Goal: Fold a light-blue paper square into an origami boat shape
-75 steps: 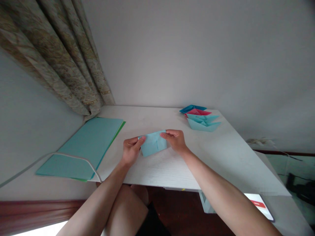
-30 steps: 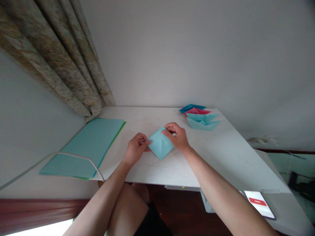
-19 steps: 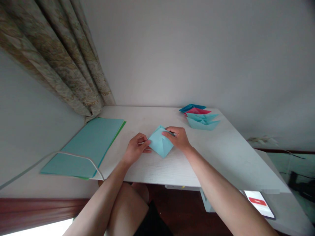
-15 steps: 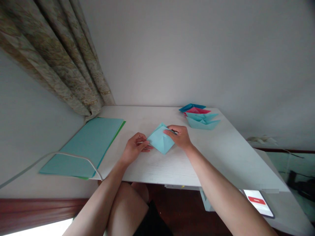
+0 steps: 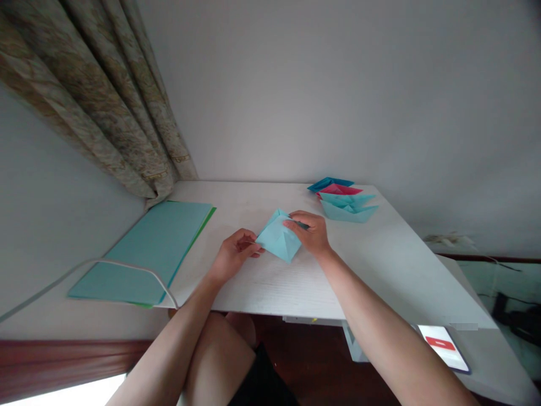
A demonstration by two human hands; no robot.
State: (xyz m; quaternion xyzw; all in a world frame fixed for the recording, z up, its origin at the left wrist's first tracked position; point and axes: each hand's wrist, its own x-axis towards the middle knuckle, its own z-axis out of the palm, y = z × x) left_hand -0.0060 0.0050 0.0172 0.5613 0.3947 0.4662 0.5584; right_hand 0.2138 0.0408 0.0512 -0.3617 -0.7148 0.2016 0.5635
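Folded paper [image 5: 276,238] is between sheets [image 5: 147,248] and boats [image 5: 349,213].

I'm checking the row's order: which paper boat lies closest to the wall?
The dark blue boat, at the very back of the row. The pink boat and light blue folds lie in front of it, farther from the wall.

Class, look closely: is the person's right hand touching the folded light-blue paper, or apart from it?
Touching. In the head view, the right hand lays its thumb over the upper right side of the folded light-blue paper.
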